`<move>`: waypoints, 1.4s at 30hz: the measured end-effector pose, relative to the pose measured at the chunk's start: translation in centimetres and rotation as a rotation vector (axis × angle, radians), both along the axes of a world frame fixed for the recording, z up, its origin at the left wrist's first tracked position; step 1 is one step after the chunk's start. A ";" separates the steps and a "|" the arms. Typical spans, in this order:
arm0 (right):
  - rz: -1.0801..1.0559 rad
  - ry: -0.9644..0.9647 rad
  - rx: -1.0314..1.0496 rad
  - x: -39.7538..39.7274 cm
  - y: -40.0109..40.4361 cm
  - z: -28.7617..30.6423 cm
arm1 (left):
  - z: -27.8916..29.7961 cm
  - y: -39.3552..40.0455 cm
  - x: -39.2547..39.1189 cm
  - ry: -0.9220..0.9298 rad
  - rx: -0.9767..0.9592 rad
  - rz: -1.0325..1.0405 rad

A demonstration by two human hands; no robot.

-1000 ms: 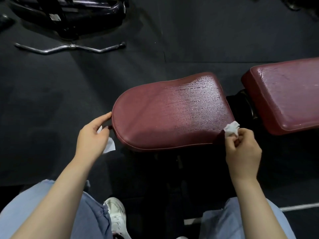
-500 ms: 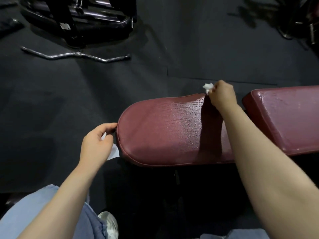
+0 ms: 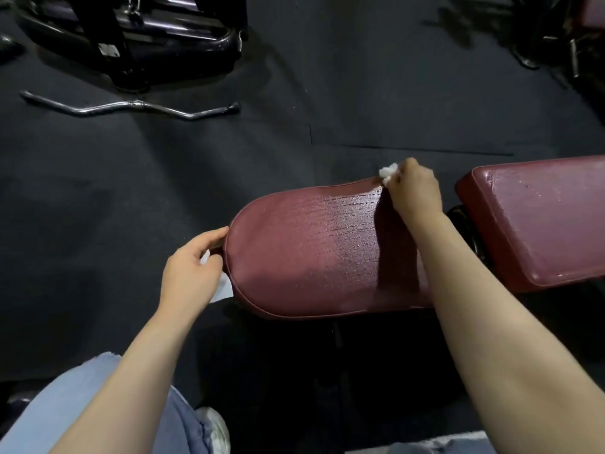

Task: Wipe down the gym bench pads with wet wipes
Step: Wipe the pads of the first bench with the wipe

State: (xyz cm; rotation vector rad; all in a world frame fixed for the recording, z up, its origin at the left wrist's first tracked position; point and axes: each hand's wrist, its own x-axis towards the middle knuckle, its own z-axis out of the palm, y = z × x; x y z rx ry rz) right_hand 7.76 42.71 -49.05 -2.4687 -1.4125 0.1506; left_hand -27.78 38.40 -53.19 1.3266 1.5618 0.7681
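1. Head view, the change: a second ago the right hand (image 3: 413, 191) is at the near corner of the seat pad (image 3: 314, 253); now it is across at the far corner, next to the gap before the back pad (image 3: 543, 221). Half a second ago it is already there, so the far end of the stroke seems reached.
2. What that means: the seat pad's right half gleams with streaked wet, while its rounded left end looks dull. I judge the seat pad about half wiped, with the left end not yet done. The back pad also shines wet, though most of it lies outside the frame.
3. Right arm pose: the forearm reaches straight out over the seat pad's right edge and casts a dark band of shadow across it. The grip pinches a balled white wipe (image 3: 388, 172) between thumb and fingertips, and the wipe sits at the pad's far rim, probably touching the piping, though that contact is too small to tell.
4. Left hand (image 3: 193, 273) pose: it has barely shifted. Its fingers curl against the rounded end of the seat pad, and a second wipe (image 3: 224, 288) shows under the palm, held in that grip against the pad's edge.
5. Surroundings: a chrome curl bar (image 3: 131, 107) lies on the dark floor (image 3: 98, 198) well apart from the bench, near a black machine frame (image 3: 147, 37).
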 end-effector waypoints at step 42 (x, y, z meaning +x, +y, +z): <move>0.206 0.060 0.022 -10.8 -10.1 -0.8 | 0.9 0.4 0.0 -0.170 -0.080 0.028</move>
